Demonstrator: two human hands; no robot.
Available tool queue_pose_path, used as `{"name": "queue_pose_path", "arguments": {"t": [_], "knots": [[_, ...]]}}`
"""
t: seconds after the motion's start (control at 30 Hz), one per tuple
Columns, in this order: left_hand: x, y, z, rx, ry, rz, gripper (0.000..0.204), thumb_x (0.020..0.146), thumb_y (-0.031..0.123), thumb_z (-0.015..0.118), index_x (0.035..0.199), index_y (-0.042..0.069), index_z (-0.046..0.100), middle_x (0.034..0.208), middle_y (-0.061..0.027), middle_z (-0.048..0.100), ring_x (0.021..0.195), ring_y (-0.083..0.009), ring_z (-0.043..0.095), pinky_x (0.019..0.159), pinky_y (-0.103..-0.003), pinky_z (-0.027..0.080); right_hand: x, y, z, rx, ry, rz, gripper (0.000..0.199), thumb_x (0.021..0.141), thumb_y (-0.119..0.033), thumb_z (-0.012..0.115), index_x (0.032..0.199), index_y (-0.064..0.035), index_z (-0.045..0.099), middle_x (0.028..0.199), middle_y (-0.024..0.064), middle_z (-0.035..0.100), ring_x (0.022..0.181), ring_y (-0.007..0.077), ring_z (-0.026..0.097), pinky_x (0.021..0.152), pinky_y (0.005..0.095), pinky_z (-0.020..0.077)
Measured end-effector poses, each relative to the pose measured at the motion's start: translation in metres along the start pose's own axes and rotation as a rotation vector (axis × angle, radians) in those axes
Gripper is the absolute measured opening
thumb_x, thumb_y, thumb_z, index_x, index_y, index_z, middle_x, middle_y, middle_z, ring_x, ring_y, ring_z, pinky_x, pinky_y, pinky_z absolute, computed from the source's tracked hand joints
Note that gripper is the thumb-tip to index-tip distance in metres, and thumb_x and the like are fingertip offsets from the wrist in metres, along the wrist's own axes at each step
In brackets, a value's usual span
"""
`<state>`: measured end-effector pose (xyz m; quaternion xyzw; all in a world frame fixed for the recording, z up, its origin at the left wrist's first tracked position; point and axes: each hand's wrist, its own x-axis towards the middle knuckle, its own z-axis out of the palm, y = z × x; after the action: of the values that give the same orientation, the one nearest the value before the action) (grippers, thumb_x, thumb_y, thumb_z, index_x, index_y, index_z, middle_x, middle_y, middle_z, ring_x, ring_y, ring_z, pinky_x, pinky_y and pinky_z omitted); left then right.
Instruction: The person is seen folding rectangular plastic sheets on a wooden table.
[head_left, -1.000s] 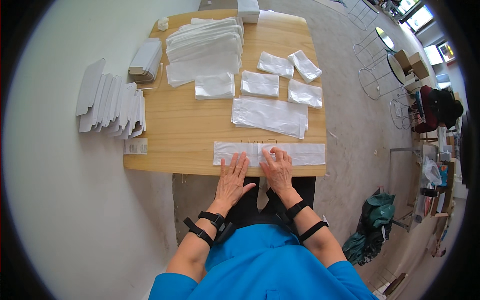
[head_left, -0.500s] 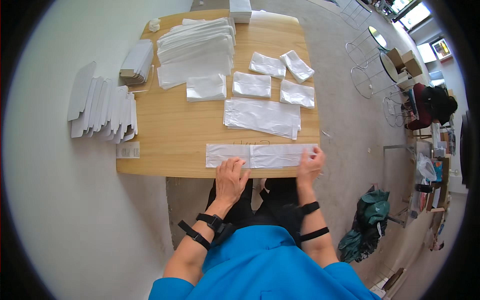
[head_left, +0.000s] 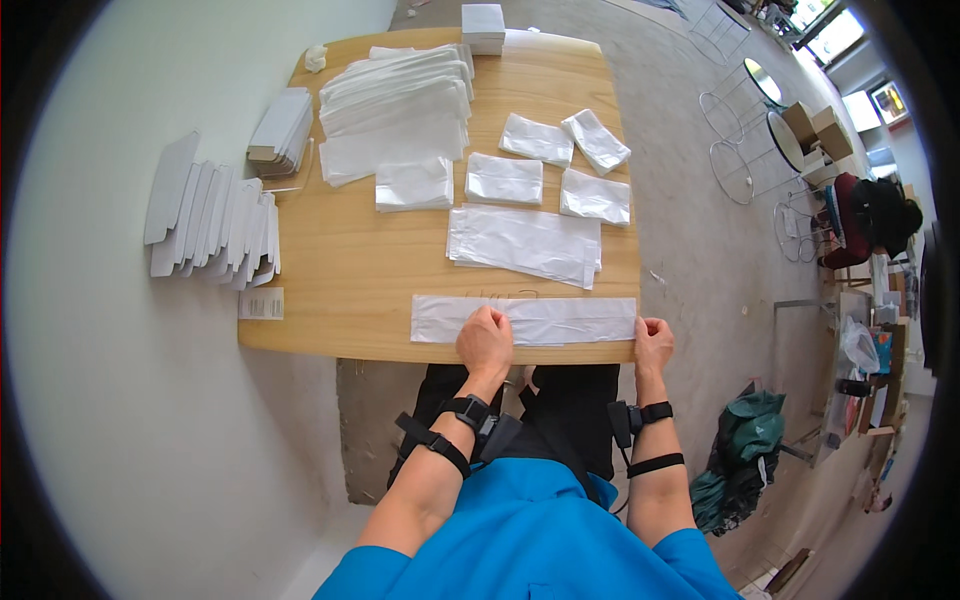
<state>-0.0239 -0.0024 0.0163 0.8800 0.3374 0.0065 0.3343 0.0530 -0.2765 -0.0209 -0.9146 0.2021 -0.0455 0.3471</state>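
Observation:
A long, narrow, folded white plastic sheet (head_left: pixel 575 322) lies along the near edge of the table, creased lengthwise. On its left half rests my left hand (head_left: pixel 486 338), fingers curled closed against the sheet, their tips partly hidden. My right hand (head_left: pixel 654 343) is at the sheet's right end, beside the table edge, thumb and fingers pinched together on the end of it. Just beyond lies a wider stack of flat white sheets (head_left: pixel 525 245). Several smaller folded white packets (head_left: pixel 503 180) sit farther back.
A large fanned pile of white sheets (head_left: pixel 395 115) covers the back left of the table (head_left: pixel 350 270). Flat white cartons (head_left: pixel 215 225) stand along the left edge, with another carton stack (head_left: pixel 281 130) behind. A white box stack (head_left: pixel 483 30) is at the far edge. A dark green bag (head_left: pixel 745 440) lies right.
My left hand has slid right along the sheet and its fingers have curled closed. My right hand has moved right and slightly down to the sheet's end. The dividing line across the sheet no longer shows.

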Motion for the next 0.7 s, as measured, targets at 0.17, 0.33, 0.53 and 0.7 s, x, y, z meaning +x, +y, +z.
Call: {"name": "queue_pose_path", "arguments": {"t": [0.17,0.33,0.53,0.7], "knots": [[-0.002,0.0,-0.003,-0.007,0.057,-0.046,0.021,0.08,0.028,0.067,0.079,0.007,0.064,0.08,-0.014,0.067,0.076,-0.0336,0.064,0.066,-0.044,0.049,-0.002,-0.003,-0.002,0.027,0.029,-0.067,0.019,0.079,-0.021,0.071,0.081,-0.0029,0.065,0.072,0.0089,0.065,0.064,0.021,0.062,0.063,0.0348,0.0498],[-0.001,0.001,-0.003,-0.003,-0.008,-0.046,0.017,0.081,0.024,0.065,0.078,0.007,0.062,0.078,-0.0136,0.067,0.075,-0.0344,0.064,0.066,-0.045,0.049,-0.011,-0.016,-0.004,-0.164,0.077,-0.221,0.014,0.08,-0.017,0.067,0.08,-0.0039,0.062,0.076,0.0095,0.061,0.068,0.0273,0.06,0.064,0.0398,0.0475],[-0.001,-0.001,-0.006,-0.094,-0.037,-0.07,0.02,0.081,0.027,0.065,0.08,0.007,0.065,0.075,-0.0135,0.067,0.074,-0.0346,0.065,0.066,-0.045,0.049,-0.018,-0.017,-0.005,-0.246,0.117,-0.306,0.014,0.083,-0.017,0.063,0.08,-0.0051,0.056,0.081,0.0099,0.058,0.075,0.0289,0.059,0.065,0.0412,0.0461],[0.007,-0.01,-0.014,-0.107,-0.06,-0.081,0.021,0.081,0.028,0.066,0.08,0.008,0.067,0.073,-0.0123,0.067,0.074,-0.0331,0.065,0.066,-0.044,0.05,-0.026,-0.029,-0.011,-0.16,0.026,-0.216,0.019,0.082,-0.021,0.065,0.079,-0.0056,0.055,0.08,0.0089,0.057,0.076,0.0273,0.059,0.065,0.0409,0.0459]]}}
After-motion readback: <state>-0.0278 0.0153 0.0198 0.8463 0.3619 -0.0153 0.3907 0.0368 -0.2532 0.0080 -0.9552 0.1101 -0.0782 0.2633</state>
